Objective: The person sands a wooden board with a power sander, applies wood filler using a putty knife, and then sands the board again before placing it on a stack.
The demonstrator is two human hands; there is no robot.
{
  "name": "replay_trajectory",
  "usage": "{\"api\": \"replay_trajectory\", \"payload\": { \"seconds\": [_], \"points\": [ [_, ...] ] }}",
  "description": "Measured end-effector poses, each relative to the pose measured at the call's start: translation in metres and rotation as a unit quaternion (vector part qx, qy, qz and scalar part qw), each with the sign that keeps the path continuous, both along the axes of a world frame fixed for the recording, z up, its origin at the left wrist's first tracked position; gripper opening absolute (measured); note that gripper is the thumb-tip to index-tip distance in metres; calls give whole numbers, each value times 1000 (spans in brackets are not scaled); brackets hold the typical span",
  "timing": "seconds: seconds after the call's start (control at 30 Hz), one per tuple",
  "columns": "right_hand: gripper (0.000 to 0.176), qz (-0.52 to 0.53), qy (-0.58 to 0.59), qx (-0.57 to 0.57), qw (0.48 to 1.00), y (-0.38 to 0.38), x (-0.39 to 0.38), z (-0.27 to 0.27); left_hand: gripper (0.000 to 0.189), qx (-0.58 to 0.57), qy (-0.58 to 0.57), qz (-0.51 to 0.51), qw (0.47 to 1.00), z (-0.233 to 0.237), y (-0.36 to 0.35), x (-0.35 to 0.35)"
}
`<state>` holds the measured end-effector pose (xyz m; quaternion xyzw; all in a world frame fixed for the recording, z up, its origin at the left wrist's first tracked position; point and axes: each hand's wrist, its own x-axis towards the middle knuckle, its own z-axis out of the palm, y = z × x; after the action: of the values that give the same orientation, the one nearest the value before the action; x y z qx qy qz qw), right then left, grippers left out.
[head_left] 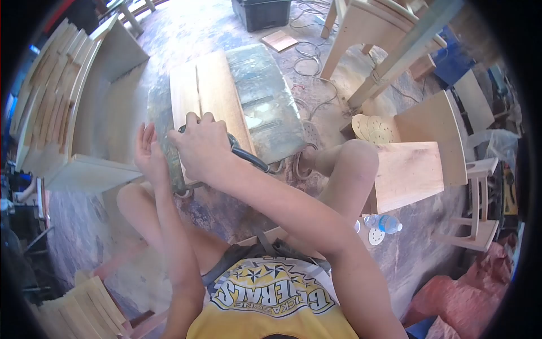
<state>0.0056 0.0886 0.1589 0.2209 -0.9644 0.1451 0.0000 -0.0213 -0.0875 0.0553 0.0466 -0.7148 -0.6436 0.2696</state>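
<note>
My right hand (pixel 204 146) is wrapped over a black sander (pixel 232 141), mostly hidden under the palm, with a thick dark hose or cable (pixel 251 160) trailing back along the wrist. It rests on the near part of two pale wooden boards (pixel 217 85) lying side by side, a dark gap between them. Left of the boards, my left hand (pixel 150 155) is raised with its fingers extended and holds nothing. Beneath the boards is a worn, grey-green low work surface (pixel 271 96).
At left stands a wooden box frame (pixel 90 172) beside stacked slats (pixel 48 96). On the right are sanding discs (pixel 372 130), a wooden box (pixel 409 172), a plastic bottle (pixel 385 224) and a small stool (pixel 480 206). A black bin (pixel 262 14) and loose cables (pixel 307 56) lie ahead.
</note>
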Motion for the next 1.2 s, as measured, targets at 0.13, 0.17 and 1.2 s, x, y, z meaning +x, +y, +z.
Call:
{"api": "replay_trajectory", "payload": {
  "seconds": [0.13,0.17,1.2],
  "points": [
    [41,-52,-20,14,998,16,-14,-6,52,-147,-40,-91,984,-21,3,-69],
    [42,-68,-16,24,997,23,-18,-9,49,-239,-50,-95,965,-20,6,-81],
    [52,-204,46,-20,978,116,-57,-3,66,-461,-154,-13,874,-26,123,31]
  ]
}}
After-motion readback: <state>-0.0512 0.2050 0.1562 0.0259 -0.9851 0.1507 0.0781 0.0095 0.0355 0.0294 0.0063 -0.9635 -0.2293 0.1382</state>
